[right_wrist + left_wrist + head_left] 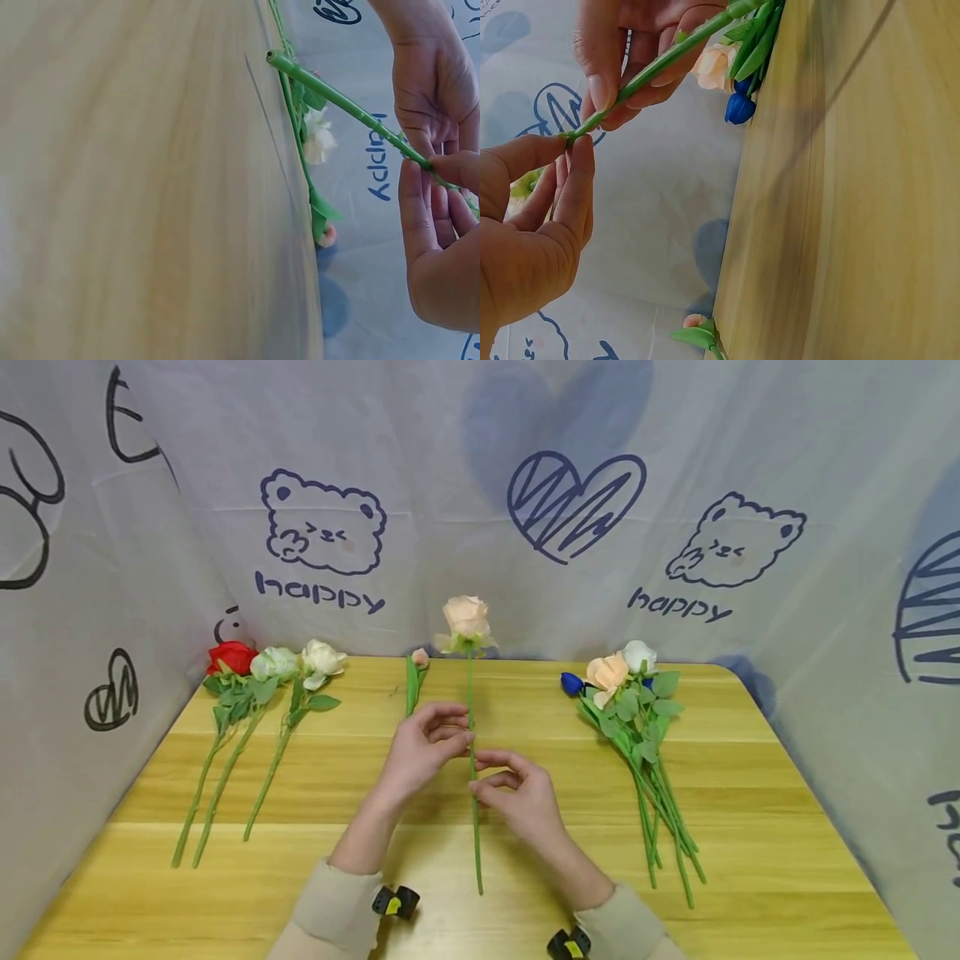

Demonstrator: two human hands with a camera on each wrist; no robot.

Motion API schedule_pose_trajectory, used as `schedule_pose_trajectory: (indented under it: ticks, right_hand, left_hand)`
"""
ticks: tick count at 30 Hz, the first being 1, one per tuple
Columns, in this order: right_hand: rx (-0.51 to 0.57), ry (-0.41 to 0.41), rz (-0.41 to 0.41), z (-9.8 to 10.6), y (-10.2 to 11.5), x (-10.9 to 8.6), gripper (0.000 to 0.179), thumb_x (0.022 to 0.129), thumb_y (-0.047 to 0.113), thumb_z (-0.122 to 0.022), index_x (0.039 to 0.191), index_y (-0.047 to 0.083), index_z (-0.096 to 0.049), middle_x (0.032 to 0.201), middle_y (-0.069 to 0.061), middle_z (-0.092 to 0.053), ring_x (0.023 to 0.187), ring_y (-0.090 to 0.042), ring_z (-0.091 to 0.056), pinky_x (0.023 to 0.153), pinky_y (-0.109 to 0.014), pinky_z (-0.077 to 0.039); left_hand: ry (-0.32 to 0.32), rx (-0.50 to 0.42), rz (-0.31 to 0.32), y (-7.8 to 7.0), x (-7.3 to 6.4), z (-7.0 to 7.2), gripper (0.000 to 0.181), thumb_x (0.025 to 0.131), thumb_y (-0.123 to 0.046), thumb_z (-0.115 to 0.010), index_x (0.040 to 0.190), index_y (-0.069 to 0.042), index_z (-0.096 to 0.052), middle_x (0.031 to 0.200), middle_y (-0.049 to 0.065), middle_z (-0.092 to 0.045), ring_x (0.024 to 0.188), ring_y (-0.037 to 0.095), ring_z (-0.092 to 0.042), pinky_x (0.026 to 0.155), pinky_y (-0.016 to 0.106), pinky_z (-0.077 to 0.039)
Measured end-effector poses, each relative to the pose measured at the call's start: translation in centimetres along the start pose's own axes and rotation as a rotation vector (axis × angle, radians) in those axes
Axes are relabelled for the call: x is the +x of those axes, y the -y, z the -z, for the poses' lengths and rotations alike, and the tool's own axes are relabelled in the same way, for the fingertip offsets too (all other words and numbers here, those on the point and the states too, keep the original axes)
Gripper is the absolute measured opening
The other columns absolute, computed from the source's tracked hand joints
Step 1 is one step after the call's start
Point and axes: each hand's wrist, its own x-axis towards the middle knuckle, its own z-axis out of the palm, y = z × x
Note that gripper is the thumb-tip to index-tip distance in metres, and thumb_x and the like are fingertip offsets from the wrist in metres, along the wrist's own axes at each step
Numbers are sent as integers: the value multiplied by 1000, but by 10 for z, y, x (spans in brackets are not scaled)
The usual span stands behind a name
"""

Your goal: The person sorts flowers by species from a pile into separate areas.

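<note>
An artificial rose (466, 618) with a pale peach bloom stands nearly upright at the middle, its long green stem raised over the table. My left hand (426, 752) pinches the stem around its middle between thumb and fingers. Just below, my right hand (525, 797) pinches the same stem from the other side. In the left wrist view the stem (671, 56) slants up from the left fingertips past the right hand (641, 45). Its cut lower end sticks out free in the right wrist view, with the right hand (442, 255) farther along.
At left on the wooden table (360, 860) lie a red rose (232, 657), a pale green one (274, 665) and a white one (321, 663). A pink-budded stem (413, 687) lies behind my left hand. A mixed bunch (637, 710) with a blue tulip (572, 683) lies at right.
</note>
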Motion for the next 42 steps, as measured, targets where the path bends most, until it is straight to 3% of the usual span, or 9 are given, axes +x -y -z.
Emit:
schedule_pose_trajectory:
  ticks: [12, 21, 27, 32, 36, 39, 42]
  right_hand:
    - [49, 40, 22, 9, 11, -2, 38, 88, -11, -76, 125, -6, -68, 119, -26, -69, 89, -17, -72, 78, -47, -65]
    - [-10, 2, 46, 35, 14, -1, 35, 92, -7, -74, 126, -6, -67, 125, -28, -66, 93, -19, -72, 78, -39, -65]
    - [-76, -64, 52, 68, 14, -2, 36, 93, -6, -73, 128, -6, -65, 127, -25, -66, 94, -14, -72, 78, -36, -65]
    - [-121, -124, 86, 98, 14, -4, 36, 94, -6, -73, 129, -8, -65, 126, -26, -67, 93, -12, -72, 77, -39, -66]
    - [-151, -174, 66, 124, 15, -8, 35, 95, -3, -73, 129, -5, -66, 120, -11, -71, 94, -11, -72, 77, -37, -65]
    - [-183, -207, 55, 147, 15, -11, 34, 96, 0, -72, 130, -3, -66, 114, 4, -72, 94, -10, -71, 78, -35, -65]
    - [-254, -234, 46, 170, 14, -15, 37, 98, 6, -73, 132, -3, -65, 114, 9, -71, 96, -7, -71, 77, -34, -65]
  left_hand:
    - [-17, -4, -2, -6, -2, 1, 36, 96, 5, -69, 132, 4, -62, 121, 22, -65, 104, 20, -68, 83, 32, -63]
    - [-77, 74, -22, -11, -5, 22, 34, 97, 2, -69, 131, 3, -66, 121, 19, -67, 106, 21, -68, 85, 26, -61]
    - [-134, 179, -22, -21, -10, 51, 34, 98, -3, -69, 132, 0, -67, 125, 20, -67, 106, 16, -67, 86, 23, -60]
    - [-185, 269, -25, -28, -17, 83, 35, 99, -6, -70, 134, 0, -67, 125, 20, -67, 102, 10, -66, 85, 19, -58]
    - [-230, 362, -43, -33, -23, 112, 35, 99, -8, -69, 133, 0, -67, 125, 21, -68, 101, 5, -65, 82, 16, -57]
    - [-258, 423, -43, -35, -29, 134, 35, 100, -10, -69, 134, -1, -67, 121, 13, -70, 100, 2, -65, 81, 14, -56]
    - [-281, 472, -23, -37, -35, 155, 37, 101, -12, -68, 136, -1, -66, 112, -4, -70, 98, -1, -64, 80, 12, -56]
